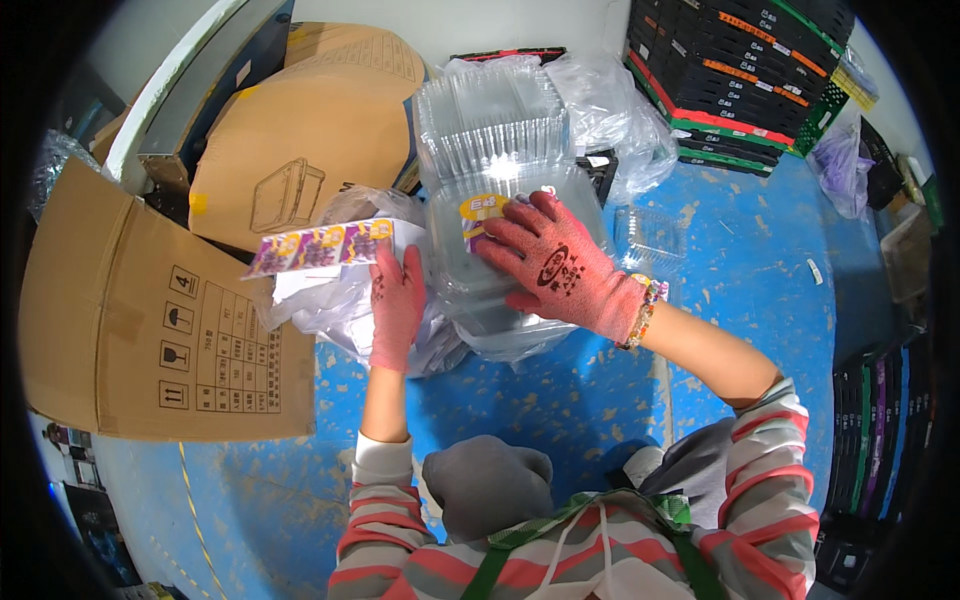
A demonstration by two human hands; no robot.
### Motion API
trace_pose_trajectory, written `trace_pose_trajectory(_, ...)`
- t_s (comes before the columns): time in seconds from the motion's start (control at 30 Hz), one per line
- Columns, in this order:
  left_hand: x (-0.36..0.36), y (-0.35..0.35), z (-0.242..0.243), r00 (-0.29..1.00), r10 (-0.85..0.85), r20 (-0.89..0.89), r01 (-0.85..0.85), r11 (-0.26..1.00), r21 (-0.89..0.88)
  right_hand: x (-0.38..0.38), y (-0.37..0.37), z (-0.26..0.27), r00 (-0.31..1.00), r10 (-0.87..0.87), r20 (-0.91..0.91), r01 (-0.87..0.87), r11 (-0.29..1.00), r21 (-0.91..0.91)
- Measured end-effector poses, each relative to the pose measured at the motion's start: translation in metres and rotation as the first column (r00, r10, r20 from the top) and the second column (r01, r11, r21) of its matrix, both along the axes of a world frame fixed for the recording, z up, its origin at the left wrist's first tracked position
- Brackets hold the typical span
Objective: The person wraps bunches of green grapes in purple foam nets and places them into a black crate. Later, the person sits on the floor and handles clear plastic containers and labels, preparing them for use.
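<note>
My right hand [566, 274], in a red coated work glove, lies spread and flat on a clear plastic clamshell container [457, 259]. Under its fingertips is a purple and yellow label [480, 210], partly covered by the fingers. The container's hinged half [487, 109] stands open beyond it, away from me. In the matching glove, my left hand [396, 311] pinches the right end of a strip of similar grape-picture labels [319, 249]. That strip hangs out to the left, over crumpled clear plastic bags [352, 307].
A large cardboard carton [315, 142] stands at the back left, its printed flap [202, 322] reaching toward me. Stacked black crates [735, 75] rise at the back right. A small clear clamshell [651, 236] lies on the worn blue floor [750, 300]. More crates [877, 435] line the right side.
</note>
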State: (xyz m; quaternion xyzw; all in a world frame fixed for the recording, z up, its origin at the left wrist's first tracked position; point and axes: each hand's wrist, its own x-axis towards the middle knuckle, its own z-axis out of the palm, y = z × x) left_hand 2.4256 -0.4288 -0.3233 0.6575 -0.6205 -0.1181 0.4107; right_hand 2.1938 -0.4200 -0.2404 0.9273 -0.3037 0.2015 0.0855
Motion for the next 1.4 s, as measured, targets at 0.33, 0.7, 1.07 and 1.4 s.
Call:
trace_pose_trajectory(0.33, -0.002, 0.015, -0.014, 0.987, -0.155, 0.033, 0.155, 0.988, 0.027, 0.005, 0.005, 0.006, 0.997, -0.053, -0.061, 0.048, 0.995, -0.083)
trace_pose_trajectory(0.7, -0.022, 0.004, 0.022, 0.940, -0.122, -0.318, 0.085, 0.988, -0.127, -0.011, -0.034, 0.008, 0.980, -0.038, 0.193, 0.094, 0.952, -0.291)
trace_pose_trajectory(1.07, -0.062, 0.006, 0.028, 0.984, -0.174, -0.024, 0.175, 0.984, 0.040, -0.062, -0.049, 0.030, 0.910, -0.233, 0.344, 0.293, 0.947, -0.133)
trace_pose_trajectory(1.4, -0.040, -0.001, 0.023, 0.999, -0.037, -0.015, 0.037, 0.999, 0.008, -0.239, -0.031, -0.024, 0.749, -0.325, 0.578, 0.601, 0.700, -0.386)
